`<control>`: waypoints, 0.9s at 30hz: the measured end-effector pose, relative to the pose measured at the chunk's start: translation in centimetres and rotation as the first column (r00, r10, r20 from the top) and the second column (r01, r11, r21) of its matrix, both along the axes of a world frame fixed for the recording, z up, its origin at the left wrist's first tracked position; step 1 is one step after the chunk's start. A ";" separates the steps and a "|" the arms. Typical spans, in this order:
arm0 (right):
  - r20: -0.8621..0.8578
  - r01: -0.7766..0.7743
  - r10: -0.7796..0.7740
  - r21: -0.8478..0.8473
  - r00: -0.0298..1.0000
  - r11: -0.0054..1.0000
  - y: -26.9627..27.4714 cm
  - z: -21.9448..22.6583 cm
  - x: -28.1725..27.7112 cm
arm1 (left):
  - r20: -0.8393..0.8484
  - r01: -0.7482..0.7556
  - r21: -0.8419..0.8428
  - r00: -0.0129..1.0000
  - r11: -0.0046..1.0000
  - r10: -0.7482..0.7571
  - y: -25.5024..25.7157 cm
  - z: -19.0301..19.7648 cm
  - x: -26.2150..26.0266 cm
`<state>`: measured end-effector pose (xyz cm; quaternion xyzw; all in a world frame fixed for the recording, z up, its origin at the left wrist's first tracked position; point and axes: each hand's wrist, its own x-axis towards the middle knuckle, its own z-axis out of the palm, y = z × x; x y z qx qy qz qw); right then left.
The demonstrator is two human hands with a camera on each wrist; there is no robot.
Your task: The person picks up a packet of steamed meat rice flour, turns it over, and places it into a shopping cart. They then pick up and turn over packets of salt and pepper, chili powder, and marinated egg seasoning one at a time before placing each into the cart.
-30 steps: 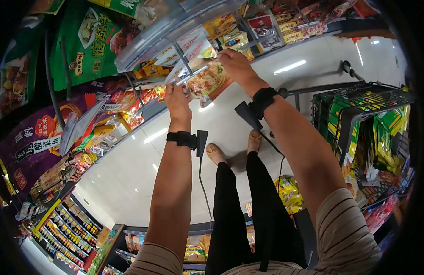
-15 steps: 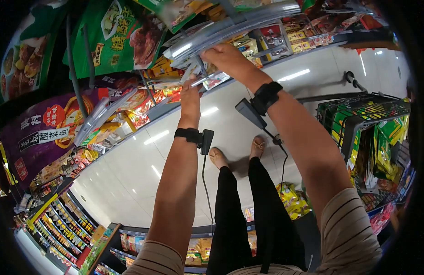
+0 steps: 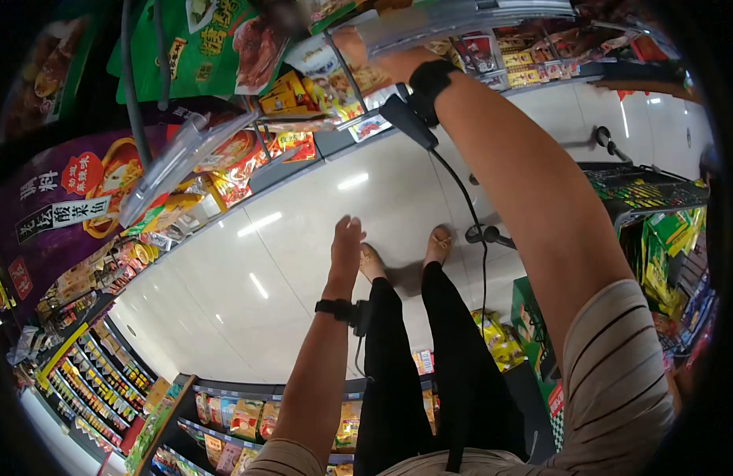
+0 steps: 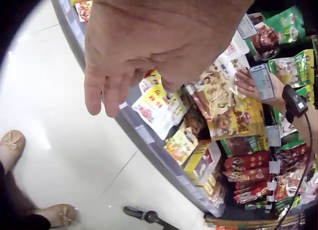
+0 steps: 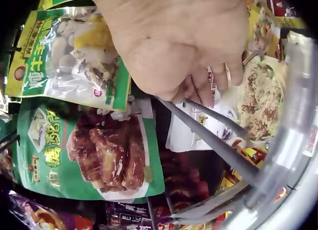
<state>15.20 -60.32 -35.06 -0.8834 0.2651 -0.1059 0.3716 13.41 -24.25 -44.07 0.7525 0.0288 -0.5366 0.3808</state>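
Observation:
My right hand [image 3: 374, 63] reaches in over the shelf, partly hidden behind a clear plastic strip. In the left wrist view its fairly straight fingers [image 4: 243, 81] lie against a food packet [image 4: 216, 93] with a picture of a shredded-looking dish. The right wrist view has this hand [image 5: 184, 46] just above two grey hook prongs [image 5: 213, 135], beside white packets [image 5: 191, 126] and the pictured packet [image 5: 261, 101]. My left hand [image 3: 348, 246] hangs over the floor, away from the shelf, holding nothing. Its fingers look loosely extended in the left wrist view.
Green packets [image 3: 216, 63] and a big purple packet [image 3: 73, 182] hang at the left on grey hooks. A clear plastic strip [image 3: 168, 166] juts out before them. On the right stands a dark wire cart [image 3: 652, 190] with green and yellow packets. Yellow packets [image 3: 499, 341] lie near my legs.
Both hands were at the pictured packet by the shelf edge. The packet now sits farther in among the others. My left hand has drawn back toward my body; the right reaches deeper in.

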 end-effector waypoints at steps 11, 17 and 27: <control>0.240 -0.007 0.069 -0.252 0.968 0.968 1.9 -3.2 -2.8 | -0.177 0.038 0.073 0.984 0.997 -0.024 10.9 -0.3 1.3; 0.183 0.408 -0.493 0.363 0.850 0.838 12.2 2.9 -9.4 | -0.106 0.340 0.101 0.938 0.935 -0.330 10.1 6.9 3.9; -0.042 0.499 -0.710 0.740 0.703 0.450 28.5 16.4 -26.3 | -0.180 0.651 0.199 0.759 0.733 -0.625 11.8 13.9 4.7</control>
